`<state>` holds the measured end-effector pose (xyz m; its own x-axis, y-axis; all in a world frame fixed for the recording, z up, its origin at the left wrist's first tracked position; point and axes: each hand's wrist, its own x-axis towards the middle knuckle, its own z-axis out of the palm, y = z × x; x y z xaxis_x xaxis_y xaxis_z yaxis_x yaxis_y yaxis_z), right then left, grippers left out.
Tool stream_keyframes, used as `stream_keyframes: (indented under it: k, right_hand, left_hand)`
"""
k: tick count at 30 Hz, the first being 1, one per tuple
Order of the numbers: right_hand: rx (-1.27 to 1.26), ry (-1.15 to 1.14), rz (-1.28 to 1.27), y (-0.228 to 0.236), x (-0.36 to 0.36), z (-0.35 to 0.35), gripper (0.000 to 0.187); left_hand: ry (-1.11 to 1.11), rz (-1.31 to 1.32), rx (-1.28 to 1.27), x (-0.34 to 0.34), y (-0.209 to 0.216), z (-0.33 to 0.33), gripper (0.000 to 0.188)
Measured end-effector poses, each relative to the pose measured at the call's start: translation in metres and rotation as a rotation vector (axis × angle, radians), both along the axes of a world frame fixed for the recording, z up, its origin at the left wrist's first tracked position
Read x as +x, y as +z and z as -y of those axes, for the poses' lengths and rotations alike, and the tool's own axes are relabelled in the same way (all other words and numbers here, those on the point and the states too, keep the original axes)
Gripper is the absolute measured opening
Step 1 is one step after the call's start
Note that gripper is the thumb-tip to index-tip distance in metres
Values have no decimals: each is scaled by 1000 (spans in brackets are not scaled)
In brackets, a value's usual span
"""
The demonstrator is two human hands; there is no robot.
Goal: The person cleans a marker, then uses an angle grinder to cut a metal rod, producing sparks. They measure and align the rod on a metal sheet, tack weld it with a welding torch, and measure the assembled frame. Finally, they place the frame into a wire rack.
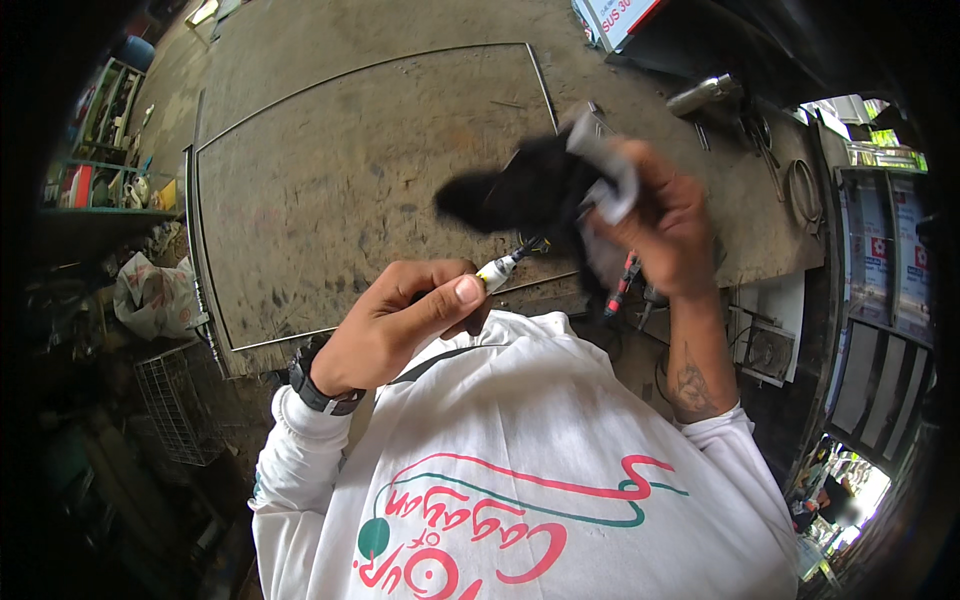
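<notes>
My left hand (415, 315), wearing a black wristwatch, is closed on a small white cylindrical piece (495, 273) with a dark, narrow end. It pinches the piece between thumb and fingers at the near edge of the worktable. My right hand (665, 220) grips a black and grey cloth (535, 185), lifted over the table and smeared by motion. Whether the cloth is a rag or a glove cannot be made out. Below the right hand is a red and black tool handle (622, 287), close to the table's near edge.
A thin rectangular metal frame (365, 68) lies on the stained wooden table (350, 190). Toward the right are a shiny metal cylinder (700, 95), some short rods, and a coiled loop (803, 190). A white plastic bag (155, 295) and a wire basket (175, 405) are left of the table.
</notes>
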<state>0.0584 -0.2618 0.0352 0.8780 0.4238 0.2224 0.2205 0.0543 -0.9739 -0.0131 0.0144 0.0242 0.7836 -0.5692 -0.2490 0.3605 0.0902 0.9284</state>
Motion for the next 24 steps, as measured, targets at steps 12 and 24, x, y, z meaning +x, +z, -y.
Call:
stream_keyframes:
  k: [12,24]
  right_hand:
    - [36,80,46,-11,-6,-9,20]
    - [-43,-108,-124,-29,6,-5,17]
  left_hand:
    - [0,-116,-176,0,-8,7,56]
    - [19,-223,-282,-9,-30,5,60]
